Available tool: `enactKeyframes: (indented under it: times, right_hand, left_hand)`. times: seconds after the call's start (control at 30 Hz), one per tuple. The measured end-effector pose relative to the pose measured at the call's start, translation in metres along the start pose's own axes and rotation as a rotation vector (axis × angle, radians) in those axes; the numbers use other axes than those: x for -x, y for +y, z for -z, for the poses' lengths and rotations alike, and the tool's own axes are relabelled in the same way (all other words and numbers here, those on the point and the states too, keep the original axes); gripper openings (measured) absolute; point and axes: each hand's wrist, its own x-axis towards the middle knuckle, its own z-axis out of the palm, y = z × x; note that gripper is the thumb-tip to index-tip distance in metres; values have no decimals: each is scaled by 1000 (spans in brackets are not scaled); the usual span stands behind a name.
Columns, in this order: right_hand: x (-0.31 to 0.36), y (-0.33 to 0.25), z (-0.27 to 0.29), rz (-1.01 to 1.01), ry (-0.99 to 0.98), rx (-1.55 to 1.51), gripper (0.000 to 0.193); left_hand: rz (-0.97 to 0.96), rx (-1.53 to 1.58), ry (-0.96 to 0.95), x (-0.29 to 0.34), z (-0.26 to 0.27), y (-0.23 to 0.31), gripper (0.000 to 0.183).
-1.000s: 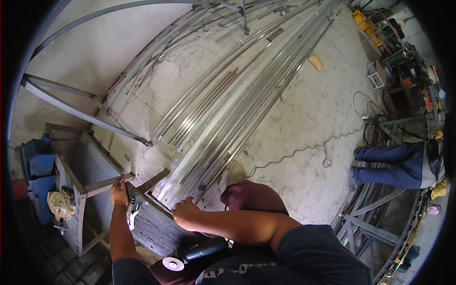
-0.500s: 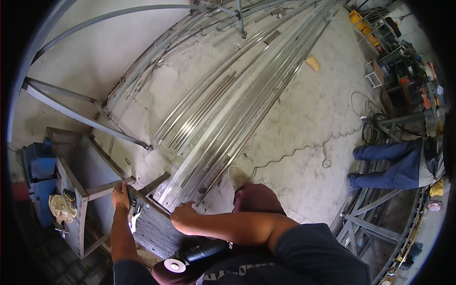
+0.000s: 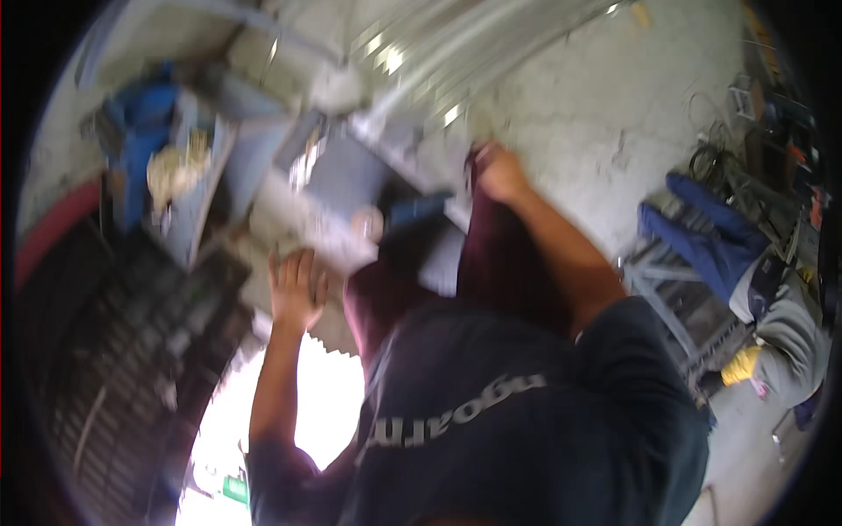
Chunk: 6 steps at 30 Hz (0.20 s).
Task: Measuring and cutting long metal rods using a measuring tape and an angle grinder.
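Motion smears much of the view. My left hand (image 3: pixel 296 285) is held out at the lower left, fingers spread, with nothing in it. At my right knee, my right hand (image 3: pixel 502 178) has its fingers curled on the maroon trouser leg (image 3: pixel 500 241); the fingertips are blurred. Between my hands lies an angle grinder (image 3: pixel 419 209) with a dark body and a pale disc (image 3: pixel 367 225). Just beyond it is a dark grey sheet-topped piece (image 3: pixel 351 175), with a small light object (image 3: pixel 307 162) at its left edge.
An angular metal frame (image 3: pixel 219 180) stands at left, with a cream cloth (image 3: pixel 178 171) and a blue machine (image 3: pixel 145 140) beside it. Long metal bars (image 3: pixel 456 53) lie ahead. At right, another person in blue trousers (image 3: pixel 702 237) is by a metal rack (image 3: pixel 667 289).
My view has swung down and left. Both hands have come off the grey piece: the left back and open, the right to my knee.
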Motion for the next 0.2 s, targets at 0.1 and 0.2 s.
enactKeyframes:
  times: [0.1,0.2]
  right_hand:
    - [121,9,128,-389,94,-312,41]
    - [209,42,156,-478,30,-129,47]
  left_hand:
    - [52,6,-196,83,-12,1,66]
    - [117,-3,-352,127,-47,-4,77]
